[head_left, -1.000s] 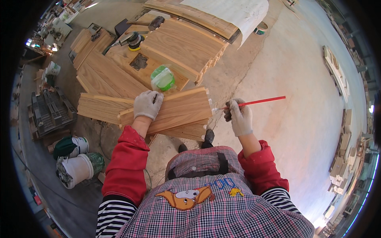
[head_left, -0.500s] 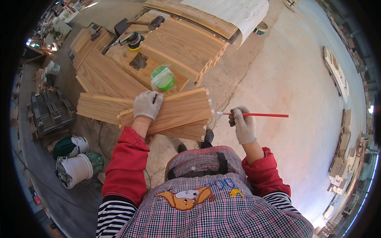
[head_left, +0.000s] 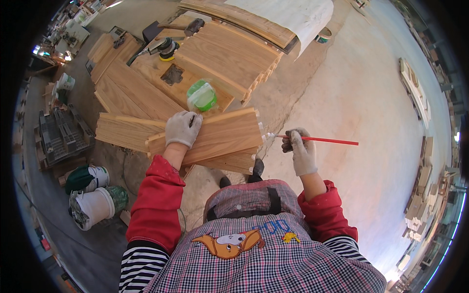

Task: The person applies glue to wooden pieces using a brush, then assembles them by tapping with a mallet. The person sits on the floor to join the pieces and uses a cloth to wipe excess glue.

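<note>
Brush [head_left: 317, 140], red handle, pinched in the gloved right hand [head_left: 300, 151], fingers curled tight around the handle near the bristle end; handle runs out level to the right, bristle tip sits at the end face of the top wooden panel [head_left: 215, 139], right by the dowel pegs sticking out of that edge. Left hand [head_left: 181, 128], also gloved, lies flat on the same panel, fingers spread and pressing down, gripping nothing. Panel lies on a small stack of similar slatted boards, lower ones offset and poking out below and to the left. Just beyond the left hand: green-lidded plastic tub [head_left: 202, 95] standing on the next pile of panels [head_left: 229, 53]. Further back on that pile, a power sander [head_left: 166, 48] and a dark tool beside it. Left of the person on the floor: two white buckets [head_left: 93, 205], close together. Concrete floor [head_left: 351, 93] on the right.
</note>
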A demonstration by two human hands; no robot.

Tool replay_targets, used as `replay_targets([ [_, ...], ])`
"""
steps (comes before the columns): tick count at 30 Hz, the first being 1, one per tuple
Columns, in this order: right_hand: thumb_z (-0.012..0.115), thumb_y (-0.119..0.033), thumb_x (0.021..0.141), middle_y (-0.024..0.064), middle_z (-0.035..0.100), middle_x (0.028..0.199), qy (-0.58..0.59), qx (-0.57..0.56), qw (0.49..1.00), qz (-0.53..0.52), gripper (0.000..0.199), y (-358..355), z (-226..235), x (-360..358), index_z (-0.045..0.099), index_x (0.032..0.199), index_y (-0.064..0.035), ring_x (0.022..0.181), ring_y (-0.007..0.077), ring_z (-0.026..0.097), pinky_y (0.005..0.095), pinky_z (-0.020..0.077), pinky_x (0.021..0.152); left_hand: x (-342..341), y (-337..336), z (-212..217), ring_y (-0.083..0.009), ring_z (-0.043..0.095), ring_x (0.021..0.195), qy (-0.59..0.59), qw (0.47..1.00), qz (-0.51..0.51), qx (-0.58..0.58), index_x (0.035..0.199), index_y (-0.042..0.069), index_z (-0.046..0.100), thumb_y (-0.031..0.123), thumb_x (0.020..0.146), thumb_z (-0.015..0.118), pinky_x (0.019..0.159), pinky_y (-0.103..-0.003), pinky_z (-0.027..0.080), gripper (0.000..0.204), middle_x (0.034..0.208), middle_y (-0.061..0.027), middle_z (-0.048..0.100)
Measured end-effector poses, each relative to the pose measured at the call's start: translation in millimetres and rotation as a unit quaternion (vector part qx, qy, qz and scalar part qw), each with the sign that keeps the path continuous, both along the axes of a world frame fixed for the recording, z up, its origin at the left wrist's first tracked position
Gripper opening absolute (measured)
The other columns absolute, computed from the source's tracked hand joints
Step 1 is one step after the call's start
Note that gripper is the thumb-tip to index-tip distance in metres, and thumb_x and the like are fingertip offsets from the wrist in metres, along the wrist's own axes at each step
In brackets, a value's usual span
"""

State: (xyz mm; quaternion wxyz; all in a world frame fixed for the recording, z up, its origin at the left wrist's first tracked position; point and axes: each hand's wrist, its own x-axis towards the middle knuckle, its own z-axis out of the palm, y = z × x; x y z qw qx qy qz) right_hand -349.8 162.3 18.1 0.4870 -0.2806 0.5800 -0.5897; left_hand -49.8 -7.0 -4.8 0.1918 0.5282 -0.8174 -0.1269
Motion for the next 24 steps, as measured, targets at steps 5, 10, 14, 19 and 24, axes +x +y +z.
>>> replay_targets([
  [5, 0.051, -0.019, 0.097, 0.0059, 0.06, 0.082, -0.037, 0.01, 0.999, 0.009, 0.019, 3, 7, -2, 0.056, 0.101, -0.0002, 0.069, 0.0113, 0.057, 0.0251, 0.0484, 0.063, 0, 0, 1, -0.0318, 0.061, 0.08, 0.0, 1.0, -0.001, -0.003, 0.076, 0.009, 0.067, 0.034, 0.087, 0.057, 0.071, -0.045, 0.046, 0.028, 0.077, -0.0101, 0.063],
  [10, 0.053, -0.025, 0.096, 0.0079, 0.062, 0.079, 0.001, 0.04, 0.999, 0.035, 0.024, 5, -1, -5, 0.057, 0.098, -0.0019, 0.066, 0.0146, 0.06, 0.0281, 0.0517, 0.059, 0, 0, 1, -0.0317, 0.061, 0.081, -0.007, 1.0, -0.001, -0.001, 0.078, 0.009, 0.068, 0.035, 0.087, 0.057, 0.072, -0.044, 0.046, 0.029, 0.078, -0.0095, 0.064],
  [14, 0.053, -0.024, 0.096, 0.0082, 0.062, 0.078, -0.039, 0.021, 0.999, -0.013, 0.023, 0, 6, -7, 0.056, 0.097, -0.0014, 0.062, 0.0149, 0.06, 0.0274, 0.0513, 0.055, -1, 1, 5, -0.0335, 0.061, 0.083, -0.008, 1.0, 0.007, 0.013, 0.079, 0.007, 0.068, 0.031, 0.086, 0.059, 0.074, -0.043, 0.048, 0.027, 0.084, -0.0135, 0.066],
  [19, 0.052, -0.021, 0.096, 0.0072, 0.061, 0.078, -0.038, 0.048, 0.998, 0.004, 0.021, -5, 6, -5, 0.056, 0.097, 0.0002, 0.061, 0.0124, 0.056, 0.0255, 0.0482, 0.055, -2, 2, 9, -0.0335, 0.061, 0.084, -0.004, 1.0, 0.007, 0.021, 0.08, 0.007, 0.069, 0.031, 0.086, 0.058, 0.075, -0.044, 0.048, 0.027, 0.084, -0.0132, 0.066],
  [24, 0.052, -0.022, 0.097, 0.0068, 0.061, 0.079, -0.035, 0.049, 0.998, -0.005, 0.022, -14, 5, -6, 0.056, 0.097, -0.0001, 0.062, 0.0115, 0.056, 0.0255, 0.0481, 0.055, -2, 1, 9, -0.0335, 0.061, 0.084, -0.011, 0.999, 0.01, 0.029, 0.08, 0.007, 0.069, 0.032, 0.086, 0.058, 0.075, -0.043, 0.048, 0.028, 0.084, -0.0129, 0.066],
])
